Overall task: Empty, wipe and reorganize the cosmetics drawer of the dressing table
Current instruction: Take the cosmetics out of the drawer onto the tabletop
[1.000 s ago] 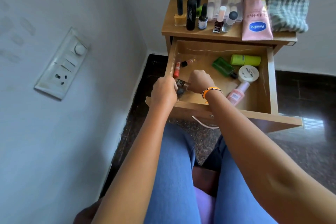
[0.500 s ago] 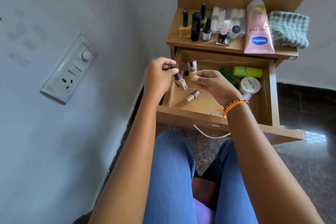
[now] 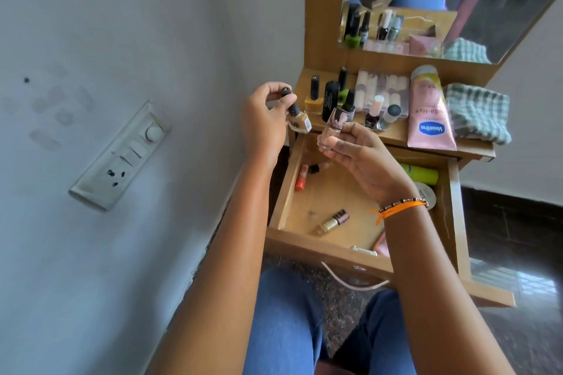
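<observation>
Both bottles raised above drawer [image 3: 307, 240] | left hand [image 3: 265, 125] grip pinches beige bottle [image 3: 300, 120], right hand [image 3: 362, 158] clear bottle [image 3: 332, 128] (wooden tabletop [image 3: 396, 135] crowded)

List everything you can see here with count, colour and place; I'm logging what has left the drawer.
drawer: 1, wooden, pulled open
gold tube: 1, drawer floor
orange tube: 1, drawer's left side
green tube: 1, drawer's right side
white jar: 1, partly hidden, drawer's right
nail polish bottles: several, tabletop
Vaseline tube: 1, pink, tabletop
checked cloth: 1, green-white, tabletop right
mirror: 1, above
switchboard: 1, white, wall
left hand: holds beige bottle
right hand: holds pale pink bottle
</observation>
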The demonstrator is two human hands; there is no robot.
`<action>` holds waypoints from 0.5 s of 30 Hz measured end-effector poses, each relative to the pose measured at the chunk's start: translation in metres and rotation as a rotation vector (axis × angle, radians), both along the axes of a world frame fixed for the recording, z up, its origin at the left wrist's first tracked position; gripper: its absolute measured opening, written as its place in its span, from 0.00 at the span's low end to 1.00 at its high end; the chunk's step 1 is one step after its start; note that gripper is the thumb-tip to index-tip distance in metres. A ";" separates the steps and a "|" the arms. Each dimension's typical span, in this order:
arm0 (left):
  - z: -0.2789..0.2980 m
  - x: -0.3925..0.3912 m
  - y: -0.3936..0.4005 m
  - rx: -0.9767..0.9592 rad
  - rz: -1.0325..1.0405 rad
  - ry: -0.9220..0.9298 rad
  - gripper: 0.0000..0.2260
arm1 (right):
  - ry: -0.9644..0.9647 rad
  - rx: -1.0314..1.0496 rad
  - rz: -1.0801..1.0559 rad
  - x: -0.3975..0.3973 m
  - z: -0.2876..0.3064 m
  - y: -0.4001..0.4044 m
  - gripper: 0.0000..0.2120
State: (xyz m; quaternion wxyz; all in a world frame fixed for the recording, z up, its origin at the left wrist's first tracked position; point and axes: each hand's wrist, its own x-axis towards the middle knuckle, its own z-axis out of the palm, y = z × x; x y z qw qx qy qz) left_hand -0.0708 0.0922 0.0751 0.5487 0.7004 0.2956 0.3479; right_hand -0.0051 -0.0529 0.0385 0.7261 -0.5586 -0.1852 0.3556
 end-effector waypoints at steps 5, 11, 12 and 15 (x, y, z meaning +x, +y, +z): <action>0.011 0.032 0.015 0.063 0.123 -0.083 0.05 | -0.035 0.050 0.000 0.003 0.017 0.011 0.15; -0.002 0.070 0.028 0.171 0.126 -0.047 0.07 | -0.102 0.016 0.001 0.002 0.014 0.017 0.19; -0.004 0.075 0.029 0.190 0.120 -0.033 0.08 | -0.108 0.012 0.001 0.003 0.014 0.016 0.20; -0.015 0.085 0.033 0.212 0.100 0.010 0.10 | -0.128 -0.010 -0.002 0.009 0.010 0.014 0.21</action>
